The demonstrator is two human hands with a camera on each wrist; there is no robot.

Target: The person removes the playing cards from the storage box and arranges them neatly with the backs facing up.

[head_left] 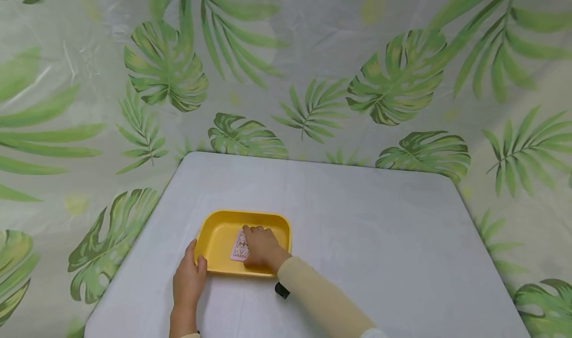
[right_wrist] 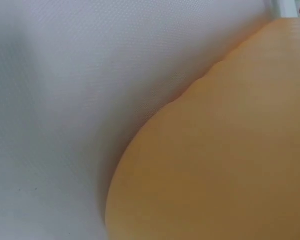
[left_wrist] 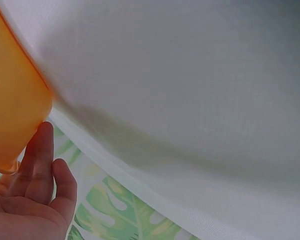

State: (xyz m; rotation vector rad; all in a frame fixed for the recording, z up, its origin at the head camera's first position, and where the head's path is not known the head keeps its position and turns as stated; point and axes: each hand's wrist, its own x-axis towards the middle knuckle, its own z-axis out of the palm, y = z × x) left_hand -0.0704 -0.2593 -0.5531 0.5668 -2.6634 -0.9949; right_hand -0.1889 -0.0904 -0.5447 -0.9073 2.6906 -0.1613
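A yellow tray (head_left: 218, 238) with rounded corners stands on the white table, left of its middle. My left hand (head_left: 189, 277) grips the tray at its near left corner, thumb at the rim. In the left wrist view, fingers of the left hand (left_wrist: 37, 185) lie against the tray's outer wall (left_wrist: 15, 95). Inside the tray, my right hand (head_left: 262, 247) holds a playing card deck (head_left: 240, 247) with a pink-bordered, patterned back. The hand covers the deck's right part. The right wrist view is mostly filled by the tray's outer wall (right_wrist: 215, 150).
The white tabletop (head_left: 380, 243) stretches to the right of the tray. A leaf-patterned sheet (head_left: 313, 55) hangs behind the table and shows along both sides. A small black object (head_left: 282, 291) sits under the right sleeve (head_left: 321, 296).
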